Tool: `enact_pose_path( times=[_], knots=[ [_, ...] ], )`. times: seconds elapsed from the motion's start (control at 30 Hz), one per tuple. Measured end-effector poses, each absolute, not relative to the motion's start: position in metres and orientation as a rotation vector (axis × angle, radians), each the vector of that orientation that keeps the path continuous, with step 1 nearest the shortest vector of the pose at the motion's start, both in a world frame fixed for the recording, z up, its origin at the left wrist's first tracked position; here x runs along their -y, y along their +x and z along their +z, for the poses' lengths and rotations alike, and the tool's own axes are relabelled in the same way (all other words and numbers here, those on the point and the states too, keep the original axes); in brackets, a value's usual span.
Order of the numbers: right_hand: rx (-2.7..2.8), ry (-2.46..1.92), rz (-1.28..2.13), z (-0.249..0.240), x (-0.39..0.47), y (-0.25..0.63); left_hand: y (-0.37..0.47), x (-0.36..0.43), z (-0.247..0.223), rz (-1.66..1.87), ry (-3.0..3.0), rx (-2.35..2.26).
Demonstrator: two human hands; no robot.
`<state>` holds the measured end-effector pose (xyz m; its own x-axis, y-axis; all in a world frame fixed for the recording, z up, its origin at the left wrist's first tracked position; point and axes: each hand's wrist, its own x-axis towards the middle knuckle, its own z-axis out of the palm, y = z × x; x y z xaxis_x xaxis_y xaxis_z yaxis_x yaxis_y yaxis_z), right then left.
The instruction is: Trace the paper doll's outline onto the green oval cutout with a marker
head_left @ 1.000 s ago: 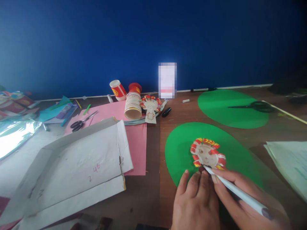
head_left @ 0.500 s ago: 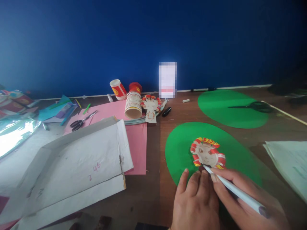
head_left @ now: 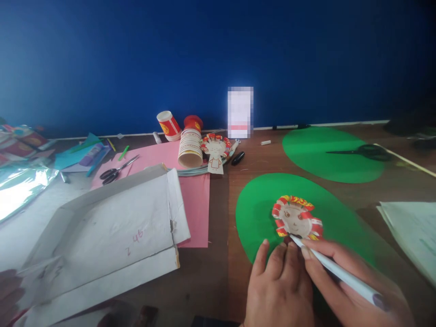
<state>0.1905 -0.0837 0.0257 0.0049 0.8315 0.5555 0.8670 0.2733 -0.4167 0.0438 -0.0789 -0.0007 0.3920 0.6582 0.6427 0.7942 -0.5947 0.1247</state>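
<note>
Another person's hand [head_left: 9, 293] has entered by the tray [head_left: 105, 234], clear of the pen [head_left: 340, 272].

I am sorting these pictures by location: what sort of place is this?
Probably a craft workspace, perhaps a classroom: the stacked paper cups, the scissors on pink paper and the marker in the right hand suggest it.

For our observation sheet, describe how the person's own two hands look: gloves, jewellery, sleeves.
The left hand and right hand are both ungloved. No ring shows on the fingers in view, and no sleeve can be made out.
</note>
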Motion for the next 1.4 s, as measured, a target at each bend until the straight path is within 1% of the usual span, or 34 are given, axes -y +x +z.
enact_pose_path(
  times=[0.77,1.4],
  knots=[
    [1.903,-1.520,-0.101,0.0265,0.0825,0.1909,0.0449,0.0804,0.0013,-0.967,-2.456,1.344],
    [1.899,-1.459,-0.024,0.0221,0.0822,0.1947,0.0440,0.0827,-0.0018,-0.958,-2.484,1.337]
  ],
)
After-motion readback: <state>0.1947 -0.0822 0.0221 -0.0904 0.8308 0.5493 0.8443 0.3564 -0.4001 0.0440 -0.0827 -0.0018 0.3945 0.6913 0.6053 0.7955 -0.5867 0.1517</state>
